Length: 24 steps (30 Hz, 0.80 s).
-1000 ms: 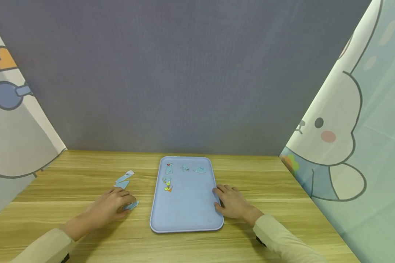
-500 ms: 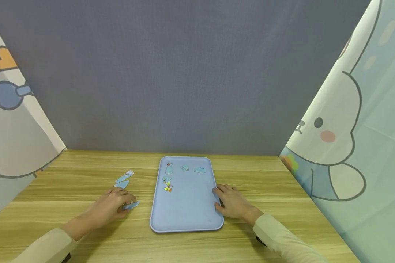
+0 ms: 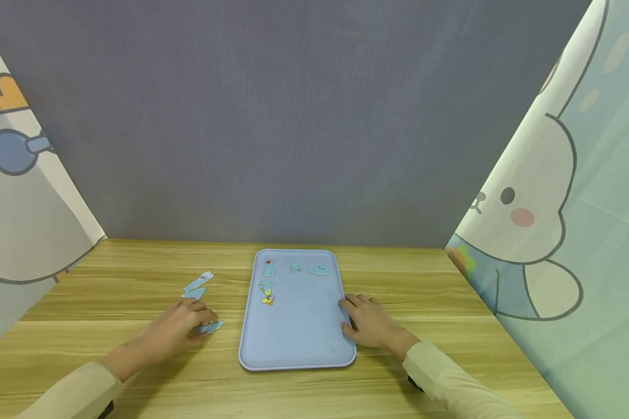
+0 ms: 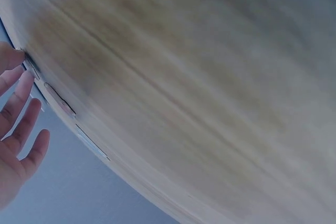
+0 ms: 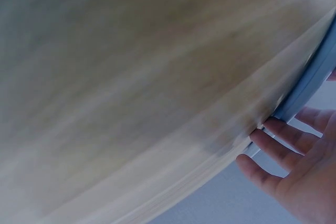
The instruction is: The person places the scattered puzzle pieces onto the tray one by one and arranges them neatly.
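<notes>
In the head view my left hand [image 3: 175,327] is low over the table at left, its thumb and index finger pinching a flat, irregular light-blue picture piece [image 3: 211,327]. The left wrist view shows that piece [image 4: 32,66] at the fingertips, the other fingers spread. Just beyond the hand lie a blue piece [image 3: 195,294], partly hidden, and a blue-and-white strip [image 3: 198,281]. My right hand [image 3: 371,323] rests against the right rim of a pale blue tray [image 3: 299,352]. Relaxed, nearly straight fingers [image 5: 275,148] touch beside that rim in the right wrist view.
On the tray lie a tall piece [image 3: 269,269] at the upper left, a colourful one [image 3: 267,293] below it, a small one [image 3: 294,267] and a wider one [image 3: 318,270] along the top. A grey panel [image 3: 293,128] stands behind the wooden table [image 3: 424,291].
The pinched piece has shifted very slightly to the right at the left fingertips. My right hand, the tray and the other pieces have stayed put.
</notes>
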{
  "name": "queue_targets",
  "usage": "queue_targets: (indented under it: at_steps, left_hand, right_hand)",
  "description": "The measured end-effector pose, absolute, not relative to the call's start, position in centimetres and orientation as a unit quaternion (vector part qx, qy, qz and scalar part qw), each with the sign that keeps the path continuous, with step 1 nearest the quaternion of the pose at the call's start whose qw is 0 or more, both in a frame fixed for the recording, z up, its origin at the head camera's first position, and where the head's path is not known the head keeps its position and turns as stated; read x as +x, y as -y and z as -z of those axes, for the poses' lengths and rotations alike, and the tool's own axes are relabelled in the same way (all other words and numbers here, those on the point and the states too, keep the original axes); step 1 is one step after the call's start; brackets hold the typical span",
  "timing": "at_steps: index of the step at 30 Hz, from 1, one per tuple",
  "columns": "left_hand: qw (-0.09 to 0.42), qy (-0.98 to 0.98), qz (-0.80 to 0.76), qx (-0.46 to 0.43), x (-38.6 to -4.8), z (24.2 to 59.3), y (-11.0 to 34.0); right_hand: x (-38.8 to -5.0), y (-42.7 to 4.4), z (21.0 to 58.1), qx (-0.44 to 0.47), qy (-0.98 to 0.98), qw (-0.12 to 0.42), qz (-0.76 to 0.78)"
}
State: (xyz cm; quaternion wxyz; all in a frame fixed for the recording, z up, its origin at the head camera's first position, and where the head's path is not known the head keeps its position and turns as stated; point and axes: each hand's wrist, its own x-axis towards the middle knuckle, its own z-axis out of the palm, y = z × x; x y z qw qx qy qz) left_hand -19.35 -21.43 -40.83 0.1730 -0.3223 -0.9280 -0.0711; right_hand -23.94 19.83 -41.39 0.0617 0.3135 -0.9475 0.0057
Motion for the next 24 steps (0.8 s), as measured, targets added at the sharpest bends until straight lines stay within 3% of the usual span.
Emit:
queue_targets:
  at_steps: [10, 24]
  left_hand:
    - [0.206, 0.913, 0.088, -0.341, -20.0, 40.6, 20.9]
    - [0.209, 0.906, 0.083, -0.358, -21.6, 40.1, 19.4]
  right_hand:
    - [-24.0, -19.9, 41.5, 0.315, 0.947, 0.062, -0.007]
    - [-23.9, -19.8, 41.3, 0.313, 0.948, 0.062, -0.012]
